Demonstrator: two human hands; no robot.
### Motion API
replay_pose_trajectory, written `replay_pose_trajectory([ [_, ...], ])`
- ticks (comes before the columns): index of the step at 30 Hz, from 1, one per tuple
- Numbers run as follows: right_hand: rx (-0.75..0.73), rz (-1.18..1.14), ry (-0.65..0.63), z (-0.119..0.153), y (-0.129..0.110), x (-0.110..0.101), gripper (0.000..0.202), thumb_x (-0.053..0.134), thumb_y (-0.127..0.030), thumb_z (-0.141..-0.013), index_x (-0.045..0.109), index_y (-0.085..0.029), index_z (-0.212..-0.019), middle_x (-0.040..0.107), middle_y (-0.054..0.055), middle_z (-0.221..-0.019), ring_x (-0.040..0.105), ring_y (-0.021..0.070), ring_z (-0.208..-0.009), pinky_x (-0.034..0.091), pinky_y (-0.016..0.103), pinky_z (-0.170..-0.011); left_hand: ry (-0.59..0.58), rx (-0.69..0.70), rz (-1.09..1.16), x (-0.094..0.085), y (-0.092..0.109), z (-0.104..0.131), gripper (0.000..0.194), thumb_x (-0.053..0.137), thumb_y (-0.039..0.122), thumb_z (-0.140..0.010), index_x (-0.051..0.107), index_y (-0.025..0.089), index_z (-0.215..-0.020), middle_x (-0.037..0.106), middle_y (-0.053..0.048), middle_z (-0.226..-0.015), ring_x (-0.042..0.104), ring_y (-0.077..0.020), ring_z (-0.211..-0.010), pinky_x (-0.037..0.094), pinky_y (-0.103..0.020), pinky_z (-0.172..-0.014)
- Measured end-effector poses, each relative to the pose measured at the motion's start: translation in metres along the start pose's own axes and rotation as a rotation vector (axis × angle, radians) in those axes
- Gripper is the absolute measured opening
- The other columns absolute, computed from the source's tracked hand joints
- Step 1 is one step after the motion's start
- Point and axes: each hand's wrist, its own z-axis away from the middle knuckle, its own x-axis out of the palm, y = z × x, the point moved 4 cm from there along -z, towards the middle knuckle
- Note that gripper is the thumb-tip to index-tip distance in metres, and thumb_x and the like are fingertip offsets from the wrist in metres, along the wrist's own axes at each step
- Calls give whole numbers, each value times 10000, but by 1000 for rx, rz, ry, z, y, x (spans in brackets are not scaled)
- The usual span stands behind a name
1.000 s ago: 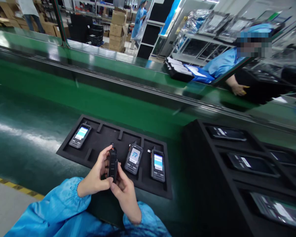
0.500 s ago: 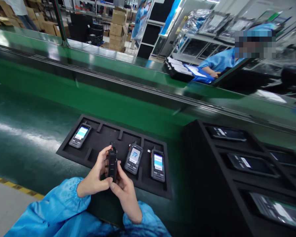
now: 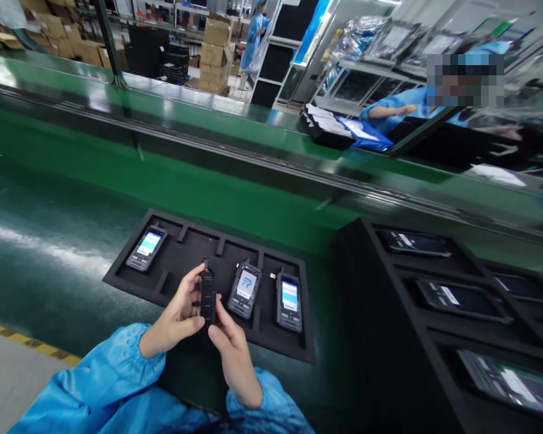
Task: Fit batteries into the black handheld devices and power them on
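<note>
Between my two hands is a black handheld radio (image 3: 207, 295), held upright with its side facing me and its short antenna stub pointing away. My left hand (image 3: 181, 316) wraps its left side, the thumb lying low on it. On the right side, my right hand (image 3: 233, 346) grips it near the bottom with bent fingers. Beneath them lies a black foam tray (image 3: 190, 238). A radio with a lit screen (image 3: 146, 248) rests at its left end, one showing a logo (image 3: 245, 289) sits right of my hands, and another lit one (image 3: 289, 301) lies at the right end.
A tall black foam tray stack (image 3: 366, 313) stands at the right, with several dark-screened radios (image 3: 464, 300) in its slots. Behind the green bench (image 3: 72, 199) runs a raised ledge holding a black box of papers (image 3: 328, 126). A person in blue (image 3: 398, 108) works beyond it.
My thumbs have shifted on the radio, the right one moving slightly away, and the radio has turned a little. Across the ledge, the co-worker's arm has lifted.
</note>
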Motion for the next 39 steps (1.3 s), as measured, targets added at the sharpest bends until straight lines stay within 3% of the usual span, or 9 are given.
replay_pose_trajectory([
  [6, -47, -18, 18, -1, 0, 0, 533, 721, -417, -779, 540, -348, -1275, 670, 30, -1181, 628, 248, -1072, 527, 392, -922, -22, -4, -30, 3, 2, 1, 762, 686, 407, -792, 241, 411, -1409, 362, -70, -1319, 491, -270, -1127, 486, -374, -875],
  [12, -112, 158, 17, 1, -2, 3, 647, 659, -385, -833, 366, -338, -1407, 600, 73, -1270, 650, 215, -1000, 581, 315, -761, 58, 61, -33, 0, 0, -1, 779, 711, 457, -752, 288, 350, -1397, 412, -83, -1309, 490, -278, -1137, 481, -341, -854],
  [14, -208, 381, 81, 5, -8, 4, 576, 631, -327, -856, 408, -326, -1387, 606, 79, -1243, 650, 208, -977, 576, 310, -755, 111, 76, -66, -1, 0, -2, 739, 701, 431, -770, 304, 353, -1388, 421, -68, -1322, 498, -252, -1137, 456, -338, -914],
  [17, -488, 756, 219, 15, -23, 8, 371, 644, -198, -836, 611, -286, -1195, 653, 56, -997, 631, 186, -850, 548, 318, -754, 175, 46, -127, -2, -2, -4, 672, 662, 354, -820, 301, 374, -1387, 408, -49, -1359, 543, -200, -1060, 444, -338, -953],
  [20, -639, 874, 264, 20, -31, 14, 228, 614, -121, -832, 678, -236, -1018, 619, 28, -823, 594, 172, -762, 521, 307, -701, 250, 53, -174, -5, -5, -4, 676, 654, 336, -828, 293, 361, -1400, 396, -44, -1395, 499, -224, -1149, 418, -359, -1005],
  [24, -423, 694, 245, 12, -24, 12, 144, 641, -195, -817, 682, -238, -948, 617, 14, -813, 593, 163, -716, 508, 265, -612, 353, 82, -285, -11, -9, -3, 669, 638, 362, -835, 305, 320, -1414, 365, -44, -1436, 345, -254, -1323, 241, -408, -1146],
  [27, -262, 570, 260, 7, -17, 9, 80, 685, -238, -774, 664, -232, -850, 590, -10, -756, 567, 147, -642, 478, 240, -535, 367, 93, -351, -12, -10, -1, 649, 635, 369, -838, 329, 326, -1408, 303, -27, -1479, 253, -253, -1382, 149, -389, -1176],
  [32, -248, 571, 248, 3, -20, 10, 139, 675, -240, -757, 554, -214, -693, 523, -37, -686, 507, 127, -589, 433, 239, -523, 259, 83, -360, -7, -10, 2, 614, 608, 347, -865, 312, 370, -1402, 311, -12, -1457, 246, -236, -1380, 151, -384, -1166],
  [39, -282, 605, 215, 4, -23, 11, 138, 641, -197, -740, 527, -211, -662, 524, -38, -676, 503, 125, -601, 431, 245, -561, 267, 56, -403, -8, -7, 2, 616, 636, 371, -841, 353, 361, -1389, 330, -23, -1422, 266, -257, -1359, 145, -398, -1160],
])
